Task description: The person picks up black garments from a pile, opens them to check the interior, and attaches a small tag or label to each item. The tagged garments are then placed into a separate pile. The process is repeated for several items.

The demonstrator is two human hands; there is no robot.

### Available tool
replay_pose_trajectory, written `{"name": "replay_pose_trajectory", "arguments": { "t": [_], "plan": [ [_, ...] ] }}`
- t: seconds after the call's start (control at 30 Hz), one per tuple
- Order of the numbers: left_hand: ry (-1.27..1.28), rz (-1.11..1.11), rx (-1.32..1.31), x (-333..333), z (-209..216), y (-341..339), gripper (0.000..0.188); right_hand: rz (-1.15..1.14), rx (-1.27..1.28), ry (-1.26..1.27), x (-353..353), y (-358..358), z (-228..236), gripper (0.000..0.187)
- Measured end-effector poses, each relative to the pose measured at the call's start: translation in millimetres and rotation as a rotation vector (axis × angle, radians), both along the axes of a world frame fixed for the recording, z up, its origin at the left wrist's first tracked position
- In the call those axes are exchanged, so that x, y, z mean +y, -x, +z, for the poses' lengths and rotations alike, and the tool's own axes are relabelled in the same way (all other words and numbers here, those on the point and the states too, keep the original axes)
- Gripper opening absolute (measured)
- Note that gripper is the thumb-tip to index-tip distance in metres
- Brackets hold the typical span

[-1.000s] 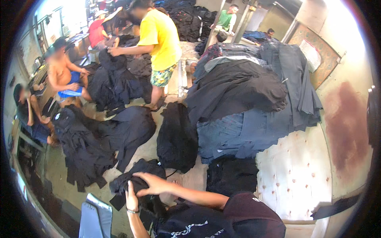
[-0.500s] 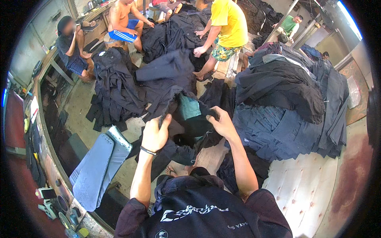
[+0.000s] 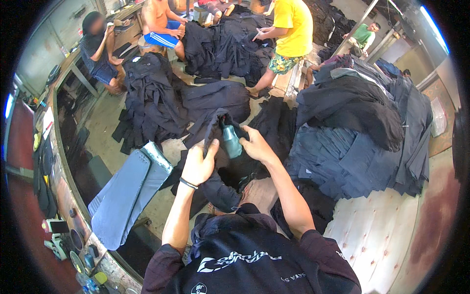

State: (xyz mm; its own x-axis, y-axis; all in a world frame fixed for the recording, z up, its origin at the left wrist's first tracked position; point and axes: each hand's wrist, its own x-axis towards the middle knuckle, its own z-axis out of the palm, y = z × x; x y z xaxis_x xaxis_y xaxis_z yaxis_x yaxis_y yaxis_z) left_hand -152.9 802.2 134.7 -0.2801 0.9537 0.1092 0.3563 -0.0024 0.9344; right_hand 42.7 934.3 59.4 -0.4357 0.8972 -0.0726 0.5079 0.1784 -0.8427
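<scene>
Between my hands hangs a pair of black trousers (image 3: 223, 190), held up by its waist opening. Teal lining (image 3: 231, 142) shows inside the opening. My left hand (image 3: 199, 165) grips the left edge, thumb on top, with a dark band on the wrist. The right edge is pinched in my right hand (image 3: 256, 146), its fingers partly hidden by the cloth. Below, the dark legs of the garment hang down near my feet, their ends hard to make out.
Large heaps of dark garments lie ahead-left (image 3: 152, 93) and right (image 3: 347, 117). A grey-blue padded board (image 3: 120, 196) stands at my left, beside a curved bench (image 3: 68, 196) with tools. Several people are around; one in a yellow shirt (image 3: 293, 29) stands ahead.
My hands have come closer together, narrowing the waist opening. The person in yellow has drawn both hands together, and the dark cloth beside them now lies lower on the floor.
</scene>
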Motion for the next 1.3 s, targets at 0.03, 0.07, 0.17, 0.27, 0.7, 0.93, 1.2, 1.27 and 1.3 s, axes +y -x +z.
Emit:
{"name": "replay_pose_trajectory", "arguments": {
  "t": [0.03,0.07,0.17,0.27,0.7,0.93,1.2,1.27,1.3],
  "plan": [
    [0.038,0.053,0.002,-4,-3,6,0.049,-0.011,0.055,0.06,-9,4,-1,0.049],
    [0.13,0.052,-0.045,-8,-6,15,0.049,0.046,0.067,-0.008,-18,7,1,0.047],
    [0.159,0.149,-0.062,-18,-10,30,0.053,0.145,0.051,-0.104,-43,10,14,0.044],
    [0.113,0.169,-0.007,-24,-10,37,0.054,0.043,-0.087,-0.153,-50,16,23,0.048],
    [0.123,0.034,0.027,-36,-13,22,0.046,0.098,0.188,-0.016,-51,5,16,0.056],
    [0.21,0.191,-0.108,-41,-47,-6,0.057,-0.159,0.108,0.307,-109,-23,-58,0.05],
    [0.372,-0.261,-0.146,-30,-76,-29,0.08,0.024,-0.072,0.043,-19,-13,-77,0.046],
    [0.464,-0.237,-0.322,-23,-89,-22,0.07,-0.032,-0.145,-0.189,51,-35,-75,0.035],
    [0.502,-0.196,-0.342,-21,-100,-20,0.068,-0.023,-0.222,-0.193,85,-48,-72,0.034]
  ]
}}
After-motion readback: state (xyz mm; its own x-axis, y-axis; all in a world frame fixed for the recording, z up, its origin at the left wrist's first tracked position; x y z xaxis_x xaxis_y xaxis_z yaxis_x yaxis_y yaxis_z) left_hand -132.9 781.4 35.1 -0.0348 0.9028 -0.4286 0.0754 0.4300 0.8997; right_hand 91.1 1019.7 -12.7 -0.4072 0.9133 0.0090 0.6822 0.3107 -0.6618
